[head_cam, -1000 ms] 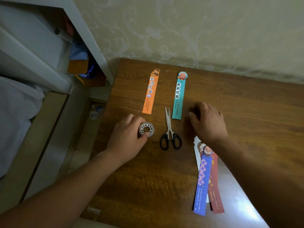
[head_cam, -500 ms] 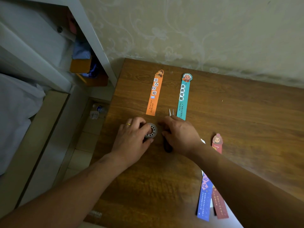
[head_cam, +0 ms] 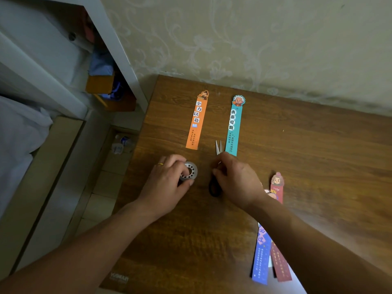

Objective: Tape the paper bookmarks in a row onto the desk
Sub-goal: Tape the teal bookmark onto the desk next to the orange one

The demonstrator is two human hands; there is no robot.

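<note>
While two bookmarks, the orange bookmark (head_cam: 196, 122) and the teal bookmark (head_cam: 234, 127), are already laid side by side at the back of the table (head_cam: 318, 166), whether tape holds them cannot be told. The roll of tape (head_cam: 189, 171) is clasped by the left hand (head_cam: 167, 183), fingers closed around it. The scissors (head_cam: 216, 166) are covered by the right hand (head_cam: 237, 179), its grip curled over the handles. Several bookmarks, among them the red bookmark (head_cam: 276, 187) and the blue bookmark (head_cam: 262, 257), lie untaped under the right forearm, so most of the row is judged left to do.
</note>
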